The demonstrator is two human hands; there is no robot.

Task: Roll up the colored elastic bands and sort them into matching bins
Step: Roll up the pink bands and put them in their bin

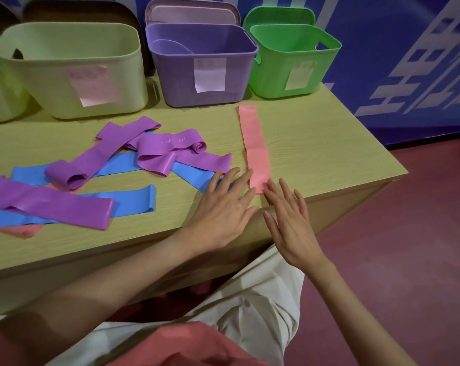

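From the head camera we see three bins lined up at the back of a pale wood-grain table point(302, 143): a pale green bin point(73, 72), a purple bin point(199, 62) and a bright green bin point(292, 59). What the pale green and bright green bins hold we cannot tell from this angle; inside the purple bin only a curved shape shows. A pinkish lid point(192, 11) and a green lid point(279, 15) stand behind the purple and bright green bins. Each bin carries a paper label on its front, the writing too blurred to read.

A pink elastic band point(254, 149) lies flat and straight, running from near the purple bin toward the table's front edge. Our left hand point(223, 207) and right hand point(289, 220) rest with fingers straight and spread, fingertips at the band's near end, gripping nothing. To the left lies a loose tangle of purple bands point(155, 154) and blue bands point(128, 199), one purple band bearing faint illegible lettering.

Behind the table is a blue wall point(382, 48) with white graphics; the floor point(408, 233) is dull red.
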